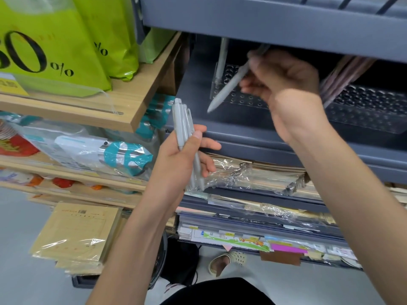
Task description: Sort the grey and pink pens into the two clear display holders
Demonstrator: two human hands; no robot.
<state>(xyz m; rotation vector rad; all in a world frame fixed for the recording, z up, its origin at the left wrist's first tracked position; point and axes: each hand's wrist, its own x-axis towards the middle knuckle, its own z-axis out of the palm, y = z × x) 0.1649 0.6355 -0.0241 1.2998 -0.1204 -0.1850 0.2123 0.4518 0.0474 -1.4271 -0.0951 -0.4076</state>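
Observation:
My left hand (187,159) grips a bundle of grey pens (184,126) upright in front of the grey shelf edge. My right hand (279,78) pinches a single grey pen (229,86), tilted with its tip pointing down-left over the left clear holder (240,96). One grey pen (221,60) stands in that holder at its left end. The right clear holder (370,106) carries a leaning bunch of pink pens (343,73), partly hidden by my right wrist and the shelf above.
A grey shelf board (275,23) hangs low over the holders. A wooden shelf (110,106) with green bags (55,40) stands at the left. Wrapped notebooks (253,172) fill the shelves below. A sandalled foot (226,260) is on the floor.

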